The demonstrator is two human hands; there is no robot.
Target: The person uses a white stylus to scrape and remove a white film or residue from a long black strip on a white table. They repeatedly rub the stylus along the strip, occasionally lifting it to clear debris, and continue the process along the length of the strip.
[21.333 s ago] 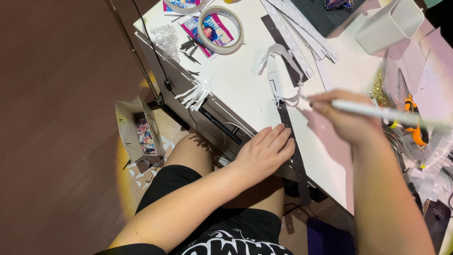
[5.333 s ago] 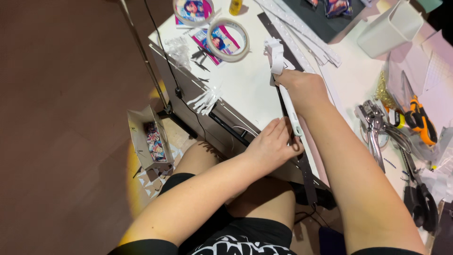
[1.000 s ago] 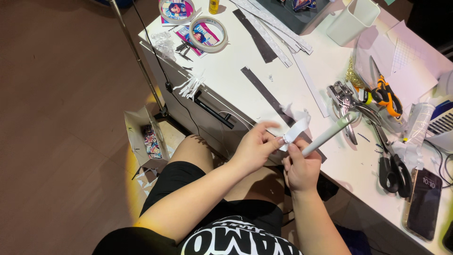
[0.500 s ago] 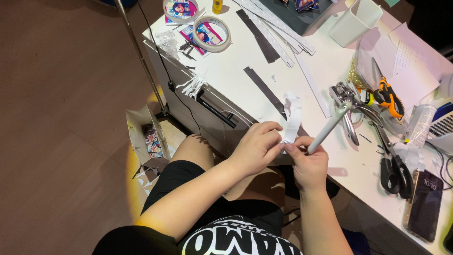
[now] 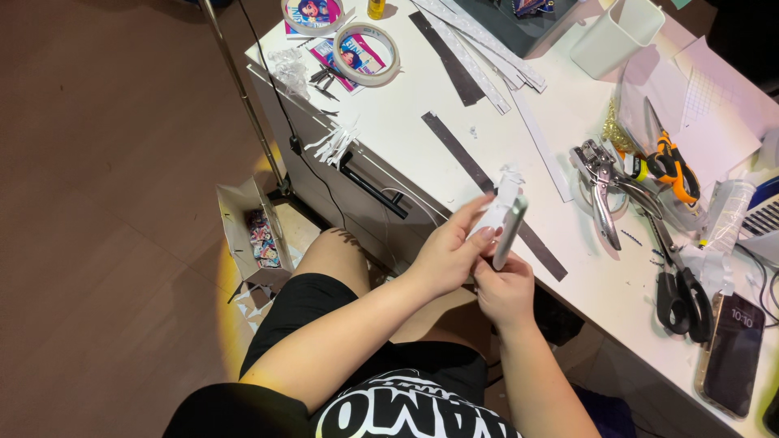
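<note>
My left hand [image 5: 448, 251] pinches a strip of white paper backing [image 5: 501, 200] with thumb and fingers, just over the table's front edge. My right hand [image 5: 505, 290] sits right below and beside it, gripping a slim silver pen-shaped tool [image 5: 510, 231] that stands nearly upright against the strip. Both hands touch each other above a long dark strip [image 5: 491, 193] that lies diagonally on the white table [image 5: 422, 122].
Tape rolls [image 5: 367, 53], more dark and white strips [image 5: 479, 49], a white box [image 5: 617, 36], a hole punch [image 5: 599, 174], an orange-handled cutter [image 5: 669, 162], scissors [image 5: 677, 280] and a phone [image 5: 734, 353] lie on the table. A paper bag [image 5: 256, 235] stands on the brown floor.
Both hands have come closer together and lifted slightly. The silver tool has swung from slanted to nearly upright against the white strip.
</note>
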